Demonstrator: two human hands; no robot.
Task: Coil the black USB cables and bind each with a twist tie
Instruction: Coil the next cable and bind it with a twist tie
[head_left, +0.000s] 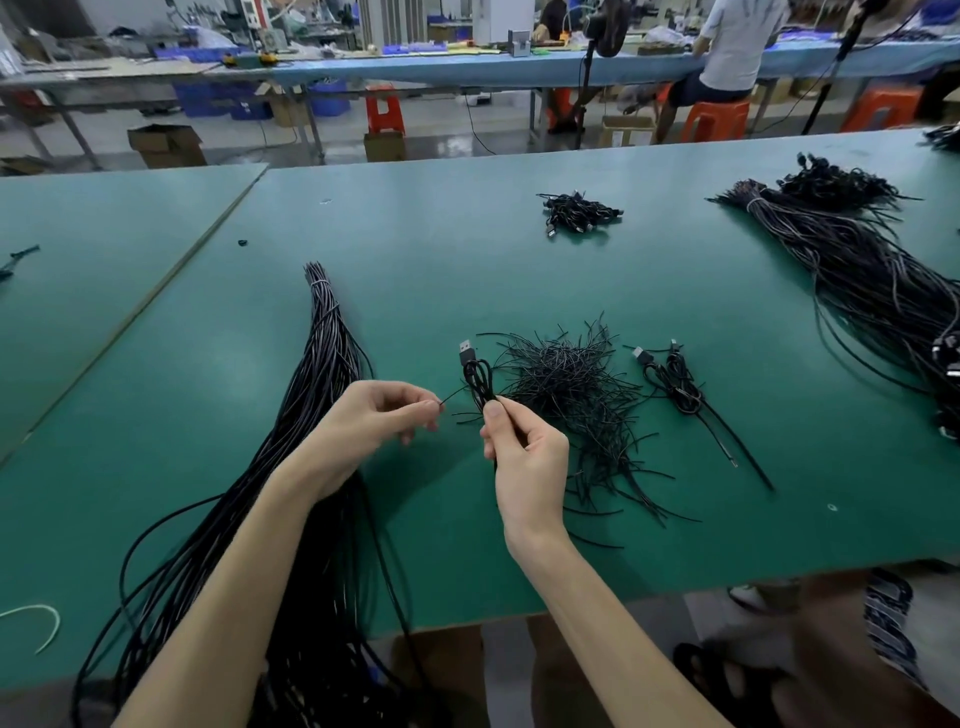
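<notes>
Coiled cable (477, 382) held above surface (467, 260), mid-width, toward near edge, plug up. Right hand (524, 457) grip: thumb and curled fingers pinch coil waist. Left hand (374, 421) grip: fingertips pinch end of 1 twist tie (454, 395), tie reaching toward coil. Step, likely: binding. Next calls for wrapping tie round waist and twisting ends tight without loosening coil. Tie pile (571, 395) just behind; 1 bound coil (675, 387) right; uncoiled bundle (324, 374) left.

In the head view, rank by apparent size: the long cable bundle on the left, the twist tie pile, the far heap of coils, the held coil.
1. long cable bundle
2. twist tie pile
3. far heap of coils and held coil: look alike; the heap is farther.
</notes>
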